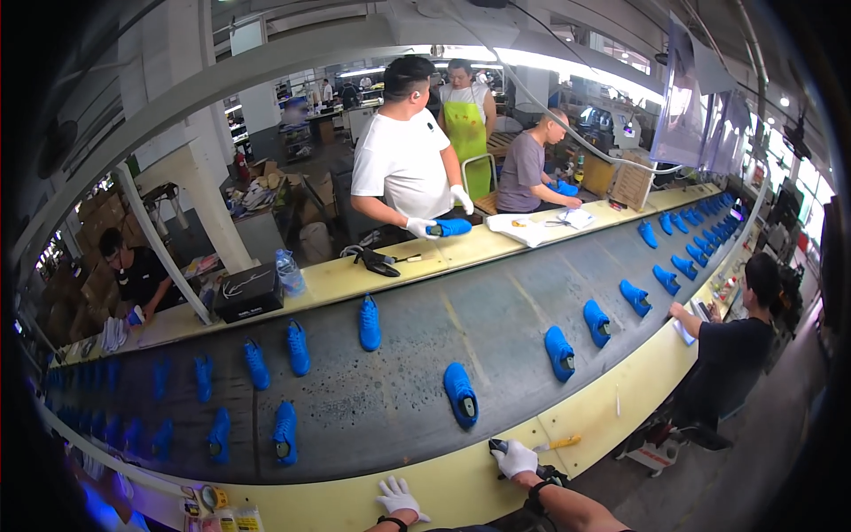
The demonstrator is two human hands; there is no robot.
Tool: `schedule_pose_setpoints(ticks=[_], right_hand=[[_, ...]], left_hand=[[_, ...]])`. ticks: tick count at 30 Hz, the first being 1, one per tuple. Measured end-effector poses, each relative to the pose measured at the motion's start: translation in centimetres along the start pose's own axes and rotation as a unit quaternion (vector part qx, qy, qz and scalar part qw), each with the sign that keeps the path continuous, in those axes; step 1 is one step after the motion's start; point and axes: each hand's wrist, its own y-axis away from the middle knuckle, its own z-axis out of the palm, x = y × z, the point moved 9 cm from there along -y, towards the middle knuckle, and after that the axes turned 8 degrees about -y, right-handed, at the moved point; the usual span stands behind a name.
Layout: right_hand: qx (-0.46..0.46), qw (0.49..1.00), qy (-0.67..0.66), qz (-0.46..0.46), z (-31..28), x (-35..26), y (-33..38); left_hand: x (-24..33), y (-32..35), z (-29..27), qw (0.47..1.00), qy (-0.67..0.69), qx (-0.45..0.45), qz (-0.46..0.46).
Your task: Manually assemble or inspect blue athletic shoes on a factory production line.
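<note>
— Dozens of bright blue sports shoes ride the long dark grey conveyor belt (pixel 399 390), spread in two loose rows from the far left round to the far right. Nearly every one looks the same from up here, so I cannot tell which have been worked on.

— What about the pale yellow desk (pixel 461 488) along the near edge?

— It runs beside the belt. Both white-gloved hands are on it. The left hand (pixel 397 498) lies flat with fingers spread, holding nothing. The right hand (pixel 514 458) is curled round a small dark tool (pixel 497 445) whose tip points towards the belt.

— And the nearest shoe?

— One blue shoe with a grey insole (pixel 461 395) sits on the belt just beyond the right hand, near it but apart from it. Neither hand touches it, so I judge that this shoe is still waiting its turn.

— Anything else close by?

— A screwdriver with a yellow handle (pixel 561 442) lies on the desk just right of the right hand, untouched. At the lower left are rolls of tape (pixel 213 498).

— Other people?

— A person in a white shirt (pixel 403 164) across the belt holds another blue shoe (pixel 450 228) in gloved hands. A person in dark clothes (pixel 731 350) leans on the near desk further right. With so many shoes on the belt, I judge that much of the work lies ahead.
</note>
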Motion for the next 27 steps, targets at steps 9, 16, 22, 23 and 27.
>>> schedule_pose_setpoints(ticks=[9, 16, 22, 23, 27], right_hand=[[0.01, 1.0, -0.009, -0.005, 0.6, 0.9, -0.3], [-0.011, 1.0, -0.001, -0.004, 0.9, 0.7, -0.5], [0.003, 1.0, -0.014, -0.018, 1.2, 1.3, -0.7], [-0.002, 1.0, -0.007, -0.016, 1.2, 1.3, -0.7], [0.006, 1.0, 0.001, -0.018, 1.6, 1.3, -1.0]], left_hand=[[0.1, 0.2, 0.1, 1.0, 0.002, -0.007, -0.008], [0.3, -0.3, 0.7, 1.0, 0.01, -0.014, -0.009], [0.7, -0.4, 0.3, 1.0, 0.022, -0.011, -0.003], [0.7, -0.3, 0.2, 1.0, 0.021, -0.01, -0.003], [0.7, -0.4, 0.1, 1.0, 0.029, -0.006, -0.003]])
